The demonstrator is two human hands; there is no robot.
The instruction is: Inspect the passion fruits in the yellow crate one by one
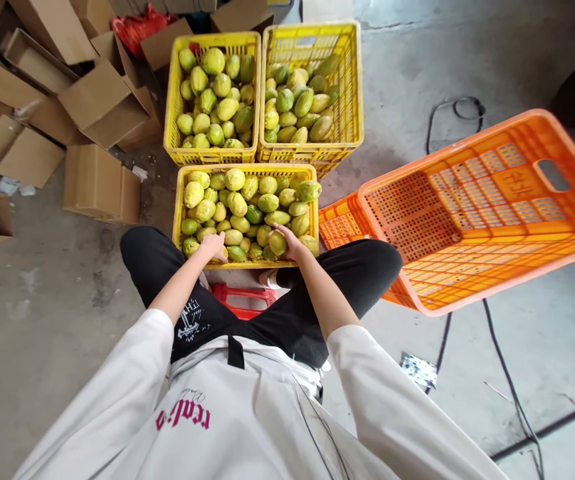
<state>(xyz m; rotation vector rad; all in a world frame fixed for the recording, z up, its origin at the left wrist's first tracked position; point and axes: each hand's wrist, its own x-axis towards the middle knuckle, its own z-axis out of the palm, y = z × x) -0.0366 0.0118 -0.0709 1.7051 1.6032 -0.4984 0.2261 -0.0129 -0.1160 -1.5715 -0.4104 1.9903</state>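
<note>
In front of my knees stands a yellow plastic crate [178, 207] heaped with green-yellow papayas [238, 204]. My left hand [212, 246] reaches into its near left part, with the fingers curled round a yellowish papaya [225, 254] that the hand mostly hides. Near the right side of the same crate, my right hand [292, 244] grips another papaya [277, 244], its thumb along the top and the other fingers largely out of sight. Both papayas sit among the others at the crate's near edge.
Beyond are two more yellow crates [211, 157] [310, 151] of papayas. An orange crate [497, 200] lies tilted at my right. Cardboard boxes [100, 183] crowd the left. Under me is a red stool [242, 303]; a black cable [505, 363] crosses the floor.
</note>
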